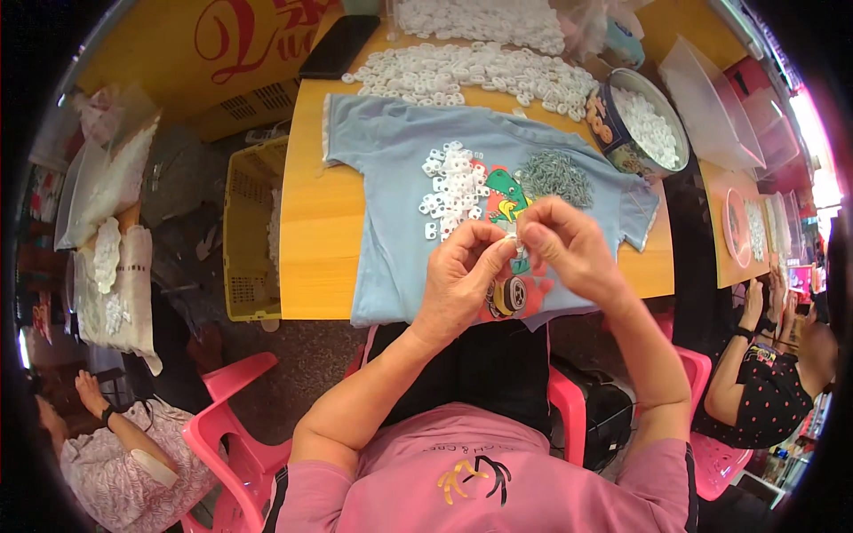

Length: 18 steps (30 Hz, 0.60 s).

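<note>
Above the near edge of a light blue T-shirt [391,213] spread on the table, my two hands meet. My left hand [458,280] pinches a small white plastic piece [510,238] between thumb and forefinger. Close beside it, my right hand [573,244] has its thumb and fingertips pressed together; whatever they hold is too small to make out. A heap of small white plastic pieces with holes [451,186] lies on the shirt just beyond my left hand. Beyond my right hand is a pile of small grey metal pins or screws [558,176].
White oval rings [471,73] cover the table's far side, near a black phone [339,46]. A round tin [649,124] of white pieces stands far right. A yellow crate [253,231] adjoins the table's left. People sit at both sides, near pink chairs [235,426].
</note>
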{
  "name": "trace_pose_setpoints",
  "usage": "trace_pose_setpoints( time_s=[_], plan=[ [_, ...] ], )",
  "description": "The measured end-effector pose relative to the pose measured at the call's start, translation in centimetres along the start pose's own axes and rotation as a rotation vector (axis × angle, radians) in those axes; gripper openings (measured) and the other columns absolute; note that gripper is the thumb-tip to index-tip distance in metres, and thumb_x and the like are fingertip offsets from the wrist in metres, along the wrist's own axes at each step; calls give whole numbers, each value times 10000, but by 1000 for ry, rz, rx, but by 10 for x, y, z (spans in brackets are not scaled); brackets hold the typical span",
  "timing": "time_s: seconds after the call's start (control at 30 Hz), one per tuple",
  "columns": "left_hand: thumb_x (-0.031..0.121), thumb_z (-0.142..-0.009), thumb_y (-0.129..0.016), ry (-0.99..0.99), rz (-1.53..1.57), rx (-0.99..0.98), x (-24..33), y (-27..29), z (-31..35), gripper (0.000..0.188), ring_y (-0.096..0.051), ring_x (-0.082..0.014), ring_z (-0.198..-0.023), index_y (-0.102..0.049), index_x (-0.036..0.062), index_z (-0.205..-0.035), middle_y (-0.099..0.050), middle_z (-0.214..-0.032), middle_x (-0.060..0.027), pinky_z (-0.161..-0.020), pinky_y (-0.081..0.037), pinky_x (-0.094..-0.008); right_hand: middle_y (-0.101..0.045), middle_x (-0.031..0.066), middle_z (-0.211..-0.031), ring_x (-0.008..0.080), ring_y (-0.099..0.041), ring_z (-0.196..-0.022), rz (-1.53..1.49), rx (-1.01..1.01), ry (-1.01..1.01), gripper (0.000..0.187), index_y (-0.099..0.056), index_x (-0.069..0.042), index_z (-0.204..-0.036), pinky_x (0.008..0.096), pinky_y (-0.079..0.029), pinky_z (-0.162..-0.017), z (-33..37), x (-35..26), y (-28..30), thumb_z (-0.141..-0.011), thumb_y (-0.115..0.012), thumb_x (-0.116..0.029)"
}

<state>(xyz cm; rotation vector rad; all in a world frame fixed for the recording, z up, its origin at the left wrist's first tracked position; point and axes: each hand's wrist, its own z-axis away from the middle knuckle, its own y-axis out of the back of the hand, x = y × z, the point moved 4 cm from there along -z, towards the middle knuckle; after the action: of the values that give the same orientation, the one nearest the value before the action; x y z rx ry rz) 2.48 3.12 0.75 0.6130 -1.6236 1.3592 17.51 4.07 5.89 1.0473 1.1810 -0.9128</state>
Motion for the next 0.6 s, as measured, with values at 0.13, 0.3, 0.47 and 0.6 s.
trace_pose_setpoints(
  time_s=[0.13,0.3,0.47,0.6],
  plan=[
    [116,-949,-621,-24,-6,31,0,1,1,131,-561,-69,-726,-574,9,-1008,-606,-836,-13,-655,-473,-213,-589,1,-781,43,-531,-651,293,91,130,133,-600,0,-989,206,-448,-580,-54,-35,24,-966,-556,-124],
    [106,-950,-617,-31,-14,12,0,1,0,120,-564,-68,-729,-573,9,-1007,-603,-837,-10,-660,-475,-212,-680,118,-794,182,-636,-716,805,176,245,225,-680,-8,-942,317,-492,-666,-145,-27,29,-904,-610,-219],
    [90,-953,-605,-20,18,6,-1,0,0,104,-563,-64,-732,-570,9,-1008,-599,-838,-7,-667,-476,-208,-698,164,-904,325,-664,-849,1102,226,141,274,-712,-57,-937,422,-508,-774,-189,-7,24,-843,-633,-301],
    [87,-955,-600,-21,7,-5,0,1,2,103,-564,-62,-737,-568,8,-1012,-599,-838,-6,-672,-477,-208,-703,158,-913,300,-673,-853,1083,156,125,282,-702,-23,-945,389,-511,-782,-201,-2,25,-827,-655,-275]
  ],
)
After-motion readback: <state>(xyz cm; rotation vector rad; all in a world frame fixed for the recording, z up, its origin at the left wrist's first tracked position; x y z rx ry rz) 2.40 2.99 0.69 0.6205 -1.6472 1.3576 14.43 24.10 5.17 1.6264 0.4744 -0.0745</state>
